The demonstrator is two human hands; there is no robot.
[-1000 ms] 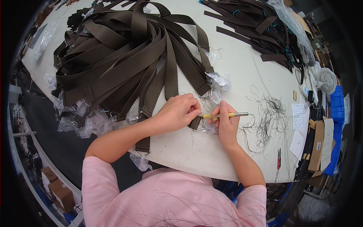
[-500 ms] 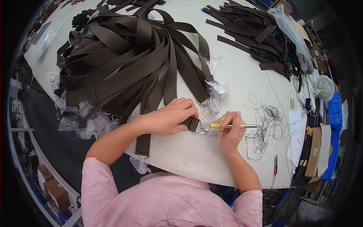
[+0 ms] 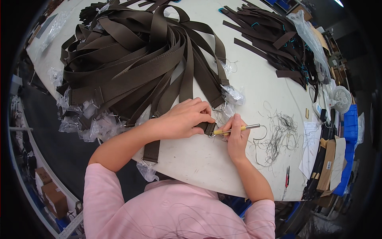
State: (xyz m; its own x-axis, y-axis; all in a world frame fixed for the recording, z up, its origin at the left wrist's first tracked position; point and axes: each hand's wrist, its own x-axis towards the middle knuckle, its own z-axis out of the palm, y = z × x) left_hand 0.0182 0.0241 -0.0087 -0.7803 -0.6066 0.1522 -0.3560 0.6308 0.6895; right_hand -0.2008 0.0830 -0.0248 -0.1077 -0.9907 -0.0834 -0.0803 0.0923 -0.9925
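My left hand grips the end of a dark brown webbing strap between thumb and fingers, close to its stitching and metal buckle ring. In my right hand is a pen-shaped tool with a yellow grip and silver shaft. Its yellow end points left and reaches the ring and strap end; the exact contact is too small to tell. From the silver end a thin dark line curves down, cord or thread, I cannot tell which. The rest of this strap runs under my left hand toward a large heap of straps.
Clear plastic wrap covers several strap ends. Loose dark threads lie right of my hand, with red-handled snips nearer the edge. Far right are another pile of dark straps, a white fan and papers.
My right hand has tipped the tool so its yellow end angles down onto the strap end and its silver end rises. My left hand keeps its hold on the strap.
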